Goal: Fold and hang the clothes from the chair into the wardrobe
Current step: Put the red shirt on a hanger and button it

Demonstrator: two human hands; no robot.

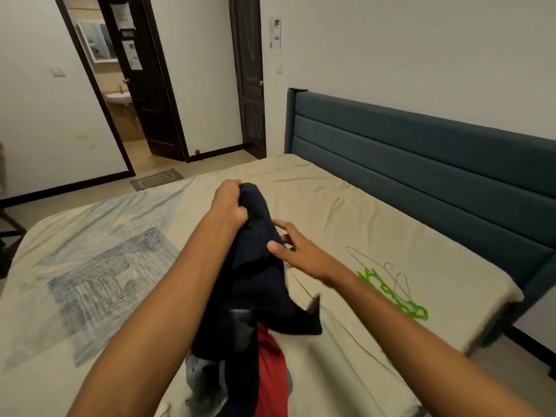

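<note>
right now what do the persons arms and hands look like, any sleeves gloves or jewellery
Both forearms are bare for their whole visible length: no sleeve shows at either one. The left hand and the right hand wear no gloves, and no ring, watch or bracelet shows on either hand or wrist. The right hand is slightly blurred, so fine details on it cannot be ruled out.

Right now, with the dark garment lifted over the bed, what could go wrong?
1. The left hand alone grips the dark garment; the right hand only touches it, so it may slip.
2. Its hanging end drapes over the red garment and could drag it along.
3. The green hangers and wire hangers lie close and could snag.
</note>
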